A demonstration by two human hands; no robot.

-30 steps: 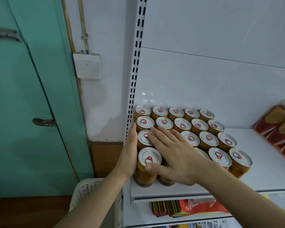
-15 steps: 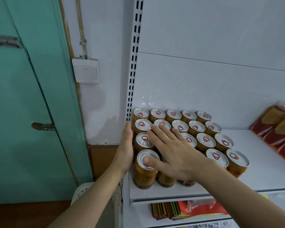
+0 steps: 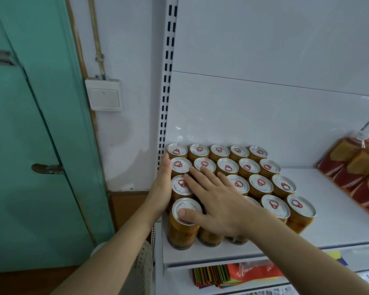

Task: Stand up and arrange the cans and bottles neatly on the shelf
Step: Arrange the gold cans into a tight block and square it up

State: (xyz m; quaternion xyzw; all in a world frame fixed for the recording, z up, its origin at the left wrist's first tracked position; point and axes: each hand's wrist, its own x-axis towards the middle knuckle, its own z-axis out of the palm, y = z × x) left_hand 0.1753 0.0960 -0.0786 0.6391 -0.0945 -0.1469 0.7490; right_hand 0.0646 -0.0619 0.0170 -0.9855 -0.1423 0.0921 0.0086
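Several gold cans (image 3: 260,183) with silver lids and red pull tabs stand upright in tight rows at the left end of the white shelf (image 3: 337,211). My left hand (image 3: 161,188) lies flat, fingers straight, against the left side of the can block. My right hand (image 3: 218,201) rests spread on top of the front-left cans, its thumb on the lid of the front corner can (image 3: 182,222). It hides a few lids beneath it. Neither hand grips a can.
Orange and red bottle packs (image 3: 354,167) lie at the shelf's right end. A slotted upright (image 3: 166,81) borders the cans on the left. Below are coloured packets (image 3: 232,273) on a lower shelf and a white basket (image 3: 141,262). A green door (image 3: 30,145) stands left.
Both hands have stayed on the can block; the right thumb has slid onto the front corner can's lid. The view has shifted slightly.
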